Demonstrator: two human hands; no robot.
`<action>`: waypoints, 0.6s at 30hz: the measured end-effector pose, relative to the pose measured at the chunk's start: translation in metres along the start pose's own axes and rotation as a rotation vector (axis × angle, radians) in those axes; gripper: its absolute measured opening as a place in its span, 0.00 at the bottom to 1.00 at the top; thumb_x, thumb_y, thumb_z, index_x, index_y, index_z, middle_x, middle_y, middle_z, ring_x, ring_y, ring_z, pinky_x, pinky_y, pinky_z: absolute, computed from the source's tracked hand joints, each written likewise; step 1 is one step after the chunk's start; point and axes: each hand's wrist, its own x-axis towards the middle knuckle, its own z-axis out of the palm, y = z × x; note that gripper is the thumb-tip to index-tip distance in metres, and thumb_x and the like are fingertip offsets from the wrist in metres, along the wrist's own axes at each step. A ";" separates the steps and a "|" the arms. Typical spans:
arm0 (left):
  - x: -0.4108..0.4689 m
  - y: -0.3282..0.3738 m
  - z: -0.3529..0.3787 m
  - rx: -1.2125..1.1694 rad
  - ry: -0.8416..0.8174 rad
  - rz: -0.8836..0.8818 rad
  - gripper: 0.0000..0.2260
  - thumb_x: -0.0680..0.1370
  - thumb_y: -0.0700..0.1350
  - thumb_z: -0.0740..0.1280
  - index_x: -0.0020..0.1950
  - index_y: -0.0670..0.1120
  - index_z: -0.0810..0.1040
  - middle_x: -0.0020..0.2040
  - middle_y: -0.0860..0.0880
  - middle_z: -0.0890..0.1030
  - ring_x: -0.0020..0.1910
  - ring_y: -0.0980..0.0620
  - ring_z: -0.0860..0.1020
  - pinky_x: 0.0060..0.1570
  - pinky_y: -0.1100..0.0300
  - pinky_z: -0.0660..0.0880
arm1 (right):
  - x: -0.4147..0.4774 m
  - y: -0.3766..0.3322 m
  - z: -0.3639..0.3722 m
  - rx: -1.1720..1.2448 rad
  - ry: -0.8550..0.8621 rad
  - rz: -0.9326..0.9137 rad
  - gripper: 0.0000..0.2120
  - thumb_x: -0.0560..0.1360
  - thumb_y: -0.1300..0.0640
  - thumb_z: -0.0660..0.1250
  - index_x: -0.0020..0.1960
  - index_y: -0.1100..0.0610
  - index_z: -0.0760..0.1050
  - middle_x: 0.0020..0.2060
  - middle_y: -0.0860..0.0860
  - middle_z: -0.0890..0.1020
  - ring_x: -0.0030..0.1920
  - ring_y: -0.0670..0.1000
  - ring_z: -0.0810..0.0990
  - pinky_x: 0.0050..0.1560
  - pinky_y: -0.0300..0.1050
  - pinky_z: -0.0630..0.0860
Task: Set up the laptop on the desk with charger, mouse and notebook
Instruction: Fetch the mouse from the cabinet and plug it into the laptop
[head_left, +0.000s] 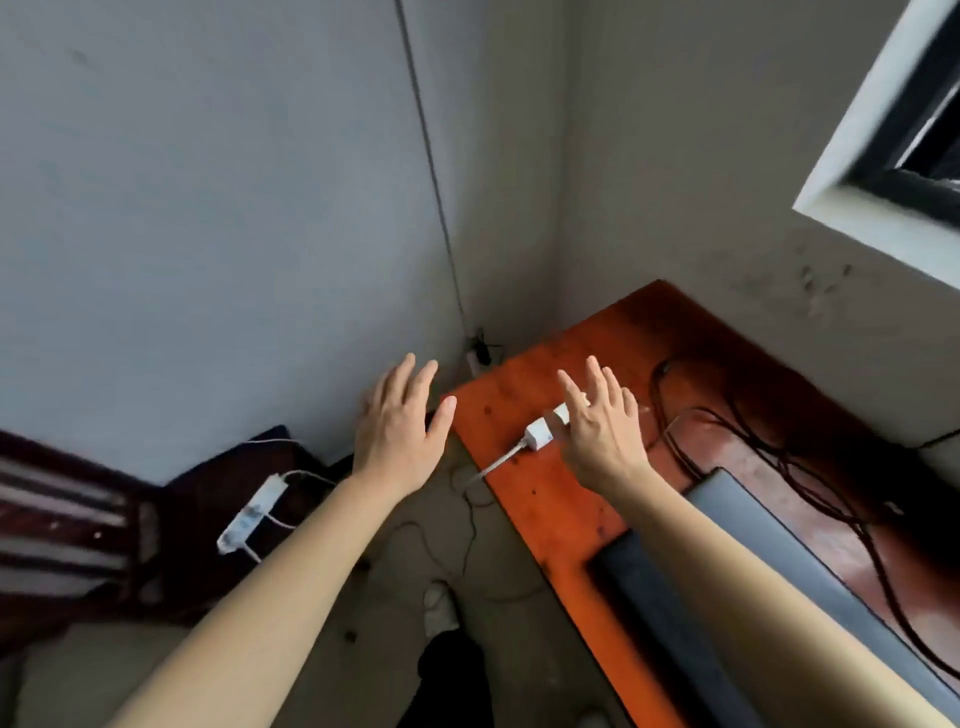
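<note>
An orange-red desk (540, 493) fills the right side. On it lies a closed grey laptop (769, 535), partly under my right forearm, with a dark flat notebook (654, 608) beside it. A white power strip with a white plug (540, 434) rests near the desk's left edge, its white cable hanging off. My right hand (602, 426) hovers open over the strip, covering its far end. Left of the desk corner my left hand (400, 431) is open above the floor, holding nothing. Black cables (779, 447) sprawl across the desk. No mouse is in view.
A second white power strip (249, 512) lies on a dark seat at the left, next to a wooden slatted chair (62, 530). Thin wires trail on the concrete floor. Walls meet in a corner behind the desk; a window (914, 119) is at the upper right.
</note>
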 end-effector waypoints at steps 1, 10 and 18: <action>-0.009 -0.011 -0.014 0.049 0.016 -0.029 0.27 0.82 0.60 0.53 0.77 0.48 0.66 0.77 0.42 0.66 0.75 0.40 0.64 0.72 0.39 0.62 | 0.006 -0.014 -0.001 0.009 0.003 -0.043 0.29 0.82 0.41 0.57 0.80 0.51 0.59 0.79 0.62 0.56 0.78 0.65 0.56 0.74 0.63 0.57; -0.152 -0.170 -0.169 0.239 0.359 -0.474 0.24 0.82 0.55 0.61 0.76 0.44 0.68 0.77 0.39 0.65 0.76 0.36 0.62 0.71 0.33 0.60 | 0.009 -0.242 -0.015 0.093 -0.001 -0.524 0.31 0.81 0.34 0.49 0.79 0.47 0.59 0.80 0.60 0.54 0.80 0.63 0.51 0.77 0.62 0.51; -0.298 -0.303 -0.254 0.265 0.533 -0.708 0.28 0.81 0.61 0.53 0.76 0.46 0.67 0.78 0.41 0.64 0.77 0.39 0.60 0.71 0.34 0.61 | -0.059 -0.474 0.019 0.155 -0.003 -0.911 0.30 0.82 0.37 0.52 0.80 0.50 0.60 0.80 0.62 0.55 0.79 0.65 0.52 0.77 0.64 0.52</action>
